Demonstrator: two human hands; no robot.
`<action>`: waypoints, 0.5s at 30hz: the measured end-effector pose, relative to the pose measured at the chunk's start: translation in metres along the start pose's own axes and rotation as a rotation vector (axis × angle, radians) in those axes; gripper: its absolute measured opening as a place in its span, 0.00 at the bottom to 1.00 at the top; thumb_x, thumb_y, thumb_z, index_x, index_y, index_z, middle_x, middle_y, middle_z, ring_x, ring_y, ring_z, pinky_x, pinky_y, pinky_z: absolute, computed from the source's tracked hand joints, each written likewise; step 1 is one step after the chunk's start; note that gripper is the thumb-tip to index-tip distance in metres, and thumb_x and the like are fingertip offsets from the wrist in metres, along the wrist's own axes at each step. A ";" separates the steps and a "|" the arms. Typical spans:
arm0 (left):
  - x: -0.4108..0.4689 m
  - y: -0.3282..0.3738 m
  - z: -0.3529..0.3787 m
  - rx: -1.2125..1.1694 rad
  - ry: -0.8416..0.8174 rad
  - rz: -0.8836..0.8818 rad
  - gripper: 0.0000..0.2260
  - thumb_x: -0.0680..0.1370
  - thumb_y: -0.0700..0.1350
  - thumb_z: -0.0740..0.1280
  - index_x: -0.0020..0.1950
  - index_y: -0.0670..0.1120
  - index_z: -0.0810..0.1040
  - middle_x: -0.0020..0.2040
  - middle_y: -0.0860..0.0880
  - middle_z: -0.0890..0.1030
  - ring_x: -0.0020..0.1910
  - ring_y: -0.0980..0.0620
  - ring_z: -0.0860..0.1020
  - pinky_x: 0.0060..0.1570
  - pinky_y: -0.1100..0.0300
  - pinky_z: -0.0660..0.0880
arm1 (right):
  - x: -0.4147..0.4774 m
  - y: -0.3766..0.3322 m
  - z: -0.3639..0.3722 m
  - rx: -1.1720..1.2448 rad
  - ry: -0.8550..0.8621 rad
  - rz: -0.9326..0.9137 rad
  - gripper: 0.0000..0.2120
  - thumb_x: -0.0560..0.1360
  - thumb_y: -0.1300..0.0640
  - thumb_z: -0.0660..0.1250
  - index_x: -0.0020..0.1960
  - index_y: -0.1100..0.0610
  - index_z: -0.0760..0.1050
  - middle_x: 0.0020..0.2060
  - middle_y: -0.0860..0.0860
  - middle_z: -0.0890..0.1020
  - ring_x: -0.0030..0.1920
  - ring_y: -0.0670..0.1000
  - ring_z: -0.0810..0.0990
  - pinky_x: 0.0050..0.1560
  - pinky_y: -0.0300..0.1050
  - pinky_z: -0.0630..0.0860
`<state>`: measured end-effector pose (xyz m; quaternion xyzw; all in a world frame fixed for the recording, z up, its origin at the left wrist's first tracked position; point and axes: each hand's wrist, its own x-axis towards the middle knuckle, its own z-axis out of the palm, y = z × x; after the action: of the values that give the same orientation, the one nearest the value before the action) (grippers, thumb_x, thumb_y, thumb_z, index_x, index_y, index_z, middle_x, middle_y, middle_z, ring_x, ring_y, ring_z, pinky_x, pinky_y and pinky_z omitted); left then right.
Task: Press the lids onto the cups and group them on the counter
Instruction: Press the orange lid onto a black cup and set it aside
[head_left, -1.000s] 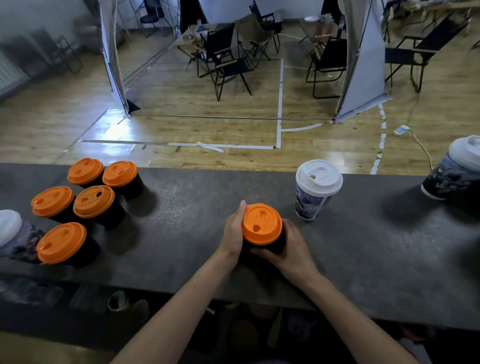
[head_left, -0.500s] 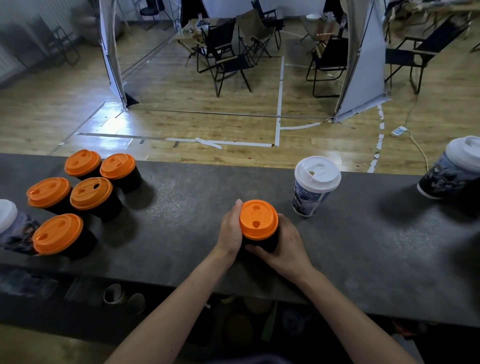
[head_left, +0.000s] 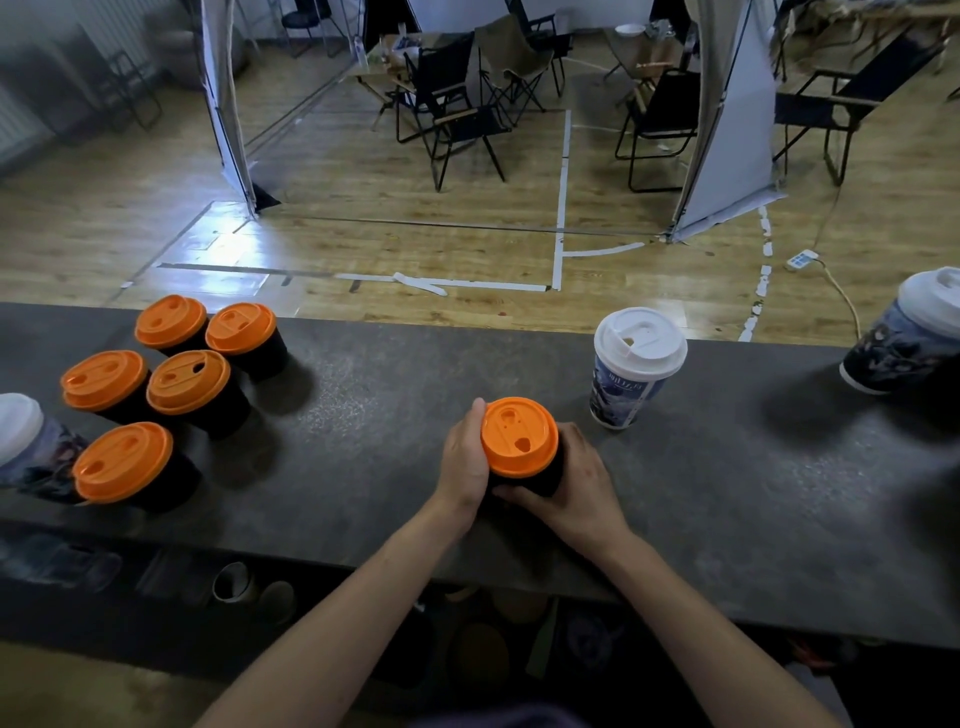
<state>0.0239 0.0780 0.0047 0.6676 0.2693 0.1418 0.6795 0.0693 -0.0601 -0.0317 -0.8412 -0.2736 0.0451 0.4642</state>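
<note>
- left hand (head_left: 464, 457) and right hand (head_left: 576, 486) both wrapped round one black cup (head_left: 535, 480), one on each side, fingers curled on its wall
- cup upright on dark counter (head_left: 395, 415), near front-middle; orange lid (head_left: 518, 436) sits on top
- five more orange-lidded cups (head_left: 171, 395) grouped at counter's left, touching or just beside each other
- white-lidded printed cup (head_left: 635, 366) just right of and behind the held cup, apart from it
- another white-lidded cup (head_left: 914, 332) at far right edge, one more (head_left: 26, 441) at far left, partly cut off
- folding chairs (head_left: 457, 114) on wood floor beyond
</note>
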 end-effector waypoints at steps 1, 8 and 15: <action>0.001 -0.003 -0.001 0.005 0.005 0.004 0.23 0.88 0.48 0.53 0.40 0.47 0.81 0.34 0.56 0.83 0.36 0.66 0.80 0.40 0.75 0.73 | 0.000 0.000 0.000 0.012 0.009 0.010 0.38 0.60 0.31 0.76 0.63 0.51 0.73 0.56 0.47 0.80 0.57 0.50 0.79 0.57 0.50 0.76; 0.010 0.004 -0.007 -0.009 -0.081 -0.042 0.23 0.87 0.49 0.54 0.45 0.38 0.82 0.42 0.43 0.85 0.42 0.59 0.82 0.47 0.69 0.76 | 0.000 0.002 -0.003 0.000 -0.024 -0.079 0.33 0.65 0.37 0.76 0.64 0.51 0.73 0.57 0.46 0.79 0.58 0.48 0.78 0.59 0.53 0.76; 0.002 0.001 0.000 -0.022 -0.017 -0.024 0.22 0.87 0.47 0.52 0.43 0.46 0.82 0.36 0.57 0.85 0.39 0.64 0.82 0.43 0.72 0.74 | 0.001 0.001 0.000 0.031 0.014 0.000 0.37 0.62 0.32 0.76 0.63 0.51 0.73 0.55 0.46 0.79 0.56 0.49 0.79 0.58 0.53 0.77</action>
<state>0.0250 0.0793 0.0050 0.6578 0.2699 0.1310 0.6908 0.0708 -0.0603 -0.0326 -0.8343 -0.2696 0.0435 0.4789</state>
